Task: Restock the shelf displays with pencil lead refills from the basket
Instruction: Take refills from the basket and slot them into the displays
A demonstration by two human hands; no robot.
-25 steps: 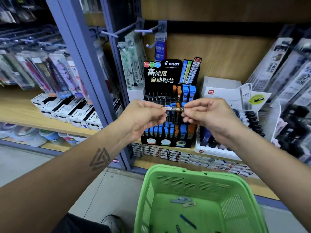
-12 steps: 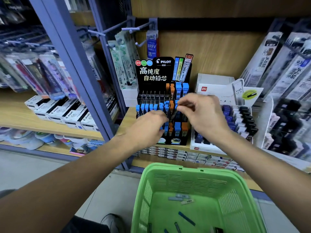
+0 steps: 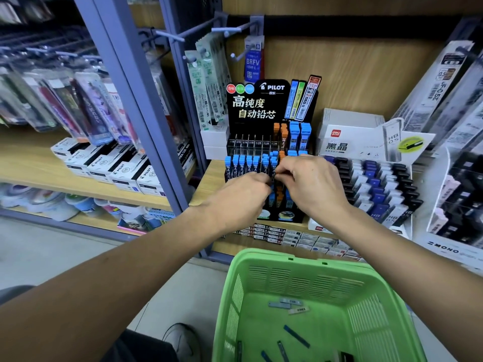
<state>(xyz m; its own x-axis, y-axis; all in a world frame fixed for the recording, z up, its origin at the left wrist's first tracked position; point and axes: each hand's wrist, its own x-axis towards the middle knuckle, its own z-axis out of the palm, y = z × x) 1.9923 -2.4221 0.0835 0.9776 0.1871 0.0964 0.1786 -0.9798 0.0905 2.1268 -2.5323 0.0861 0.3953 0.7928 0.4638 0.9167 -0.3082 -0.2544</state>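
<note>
A black Pilot display stand [image 3: 257, 105] sits on the wooden shelf, with rows of blue refills [image 3: 241, 163] and some orange ones [image 3: 281, 131] in its slots. My right hand [image 3: 311, 184] is at the stand's middle row and pinches a small lead refill, mostly hidden by its fingertips. My left hand [image 3: 243, 197] is right beside it with curled fingers meeting the right fingertips; its own tips are hidden. Below, the green basket [image 3: 300, 259] holds several loose refills [image 3: 296, 335].
A white Deli tray of black and blue refills [image 3: 376, 189] stands right of the Pilot stand. Hanging packs [image 3: 206, 84] and a grey shelf post [image 3: 136, 100] are on the left, with white boxes [image 3: 117, 168] beyond. My shoe [image 3: 180, 338] is left of the basket.
Both hands moved forward from holding a refill in mid-air to the display's middle row. The left hand dropped, then came back up beside the right fingertips.
</note>
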